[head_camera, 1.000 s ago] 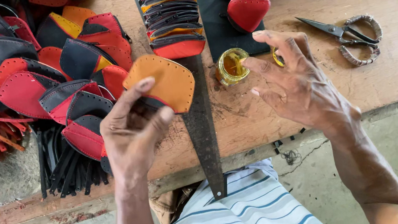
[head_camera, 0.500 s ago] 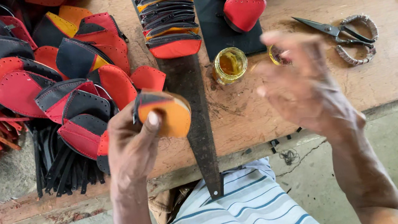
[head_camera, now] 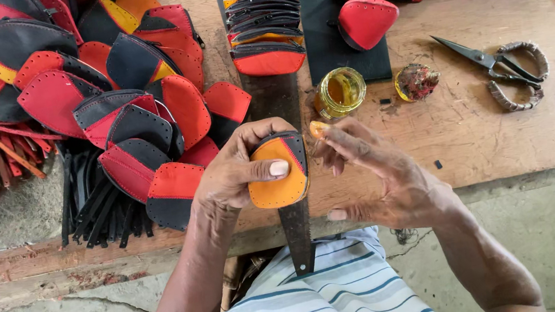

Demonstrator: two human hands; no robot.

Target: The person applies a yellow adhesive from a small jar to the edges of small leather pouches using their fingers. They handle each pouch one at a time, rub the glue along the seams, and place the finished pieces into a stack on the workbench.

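My left hand [head_camera: 237, 171] grips an orange leather shoe piece [head_camera: 278, 173] with a black and red edge, held over a dark narrow board [head_camera: 294, 224] that sticks out past the bench edge. My right hand [head_camera: 386, 178] is just right of the piece, its fingertip coated in yellow glue and nearly touching the piece's top edge. A small glass jar of yellow glue [head_camera: 340, 92] stands right behind the hands, with its stained lid [head_camera: 416, 81] beside it.
A heap of red and black leather pieces [head_camera: 100, 93] and black strips [head_camera: 97, 206] lies left. A stack of glued pieces [head_camera: 263, 23] sits on the board's far end. Scissors [head_camera: 492, 66] lie right on the wooden bench [head_camera: 501, 135]. More red pieces [head_camera: 367, 21] rest behind.
My left hand turned the orange piece and brought it toward the middle. My right hand came down from the glue jar to the piece's edge.
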